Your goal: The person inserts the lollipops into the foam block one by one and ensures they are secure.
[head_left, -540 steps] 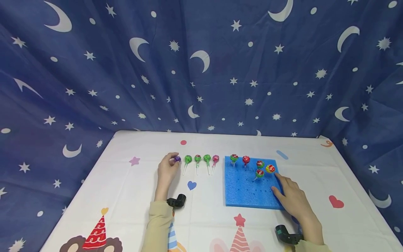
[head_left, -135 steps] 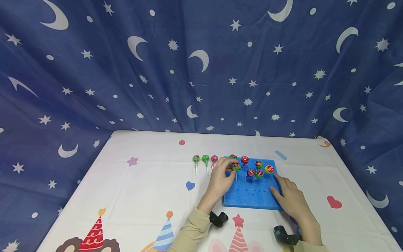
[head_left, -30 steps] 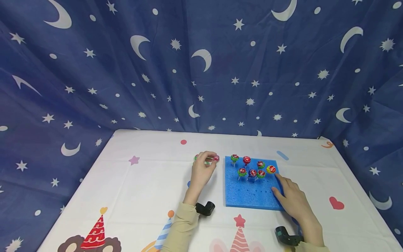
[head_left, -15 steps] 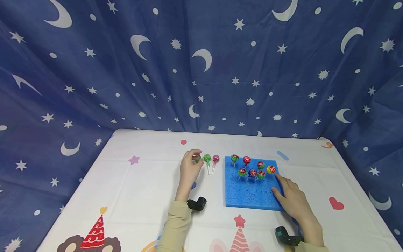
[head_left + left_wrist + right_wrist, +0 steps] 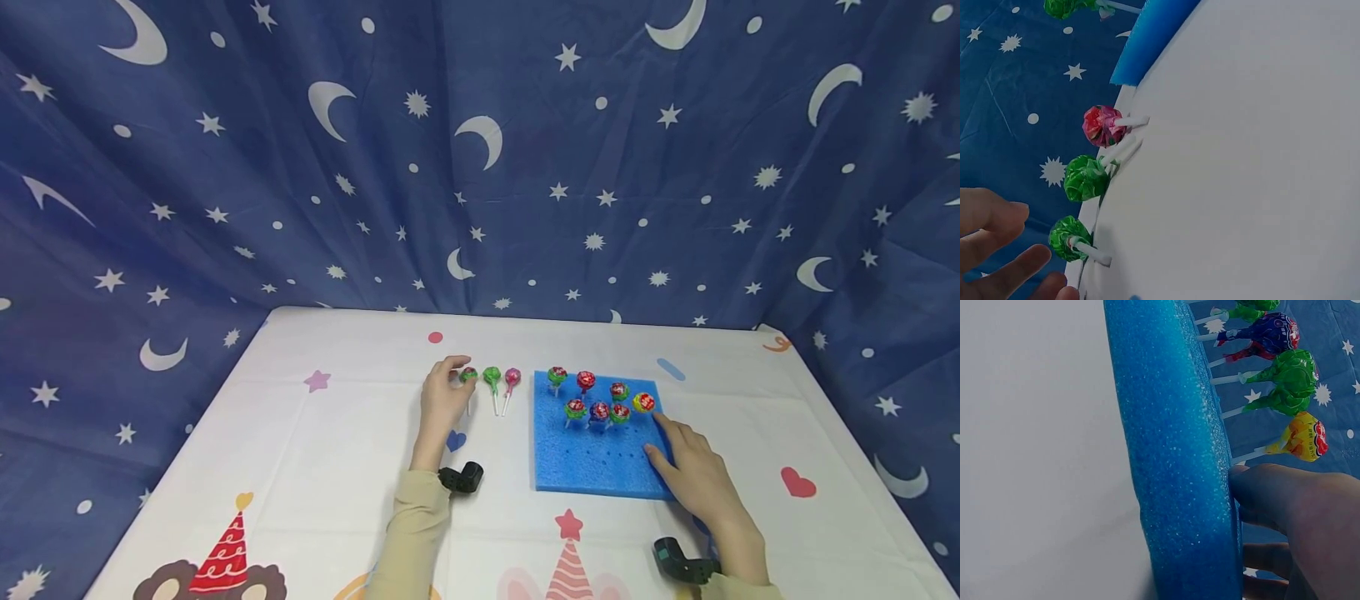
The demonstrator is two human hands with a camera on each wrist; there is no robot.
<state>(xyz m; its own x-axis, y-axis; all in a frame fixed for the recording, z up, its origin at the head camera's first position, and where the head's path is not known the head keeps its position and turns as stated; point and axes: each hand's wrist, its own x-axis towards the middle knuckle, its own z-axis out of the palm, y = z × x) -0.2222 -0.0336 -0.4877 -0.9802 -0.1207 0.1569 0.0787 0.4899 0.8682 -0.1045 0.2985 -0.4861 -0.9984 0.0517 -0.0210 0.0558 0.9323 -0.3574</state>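
My left hand [image 5: 441,406] is at the leftmost lollipop [image 5: 468,375] of a short row, which has a green and red wrapper. In the left wrist view its fingers [image 5: 1032,261] are spread beside that lollipop's head, with a small gap. A green lollipop [image 5: 492,375] and a pink lollipop [image 5: 512,377] lie to its right, white sticks toward me. Further right is a blue foam board [image 5: 585,471], with several lollipops standing in it, among them a yellow one [image 5: 643,402] and a dark blue one [image 5: 599,412]. My right hand [image 5: 701,471] rests along the board's right edge, fingers extended.
Small holes [image 5: 606,462] run across the front half of the board. A white printed cloth [image 5: 337,450] covers the table. Behind it hangs a dark blue curtain [image 5: 420,208] with moons and stars. Each wrist wears a black camera [image 5: 463,477].
The left hand has moved left from the pink lollipop to the leftmost one. Over the longer span, two lollipops left the row and two more now stand in the board. The right hand stayed put.
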